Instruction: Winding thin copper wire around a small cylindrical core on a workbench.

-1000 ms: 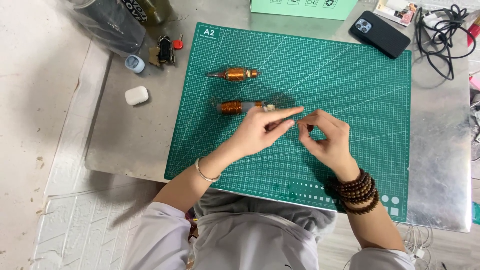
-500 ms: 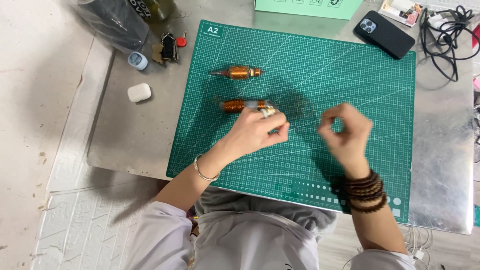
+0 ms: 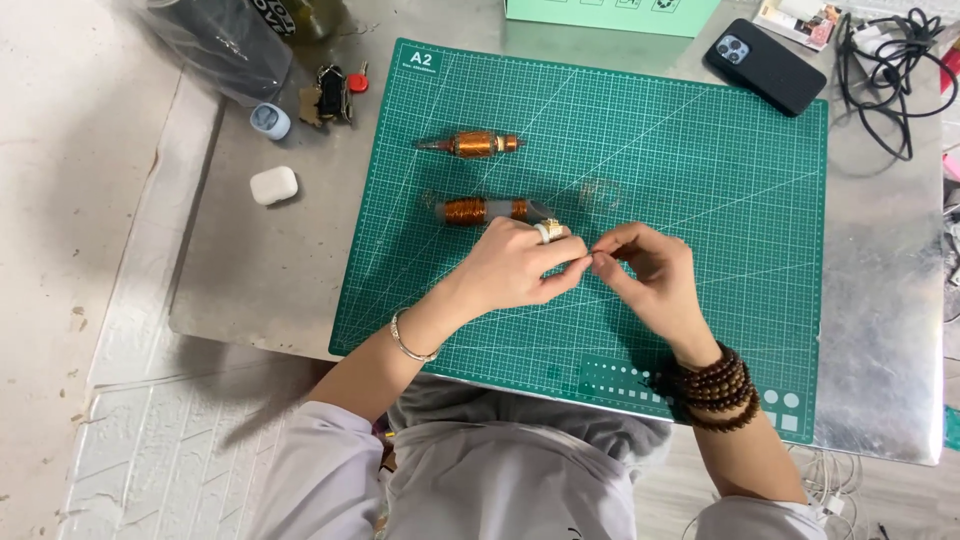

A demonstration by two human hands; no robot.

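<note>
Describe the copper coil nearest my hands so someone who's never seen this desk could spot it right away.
Find the green cutting mat on the metal table. Two copper coils lie in its upper left part, and yours is the lower coil, just above the left hand. Unlike the bare upper coil, it has a grey sleeve.

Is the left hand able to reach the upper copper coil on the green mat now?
Probably yes. The upper copper coil lies uncovered on the green mat, beyond the left hand. Only the lower coil lies between them, low and flat. The hand's fingertips are pinched against the right hand, so they must part first.
</note>
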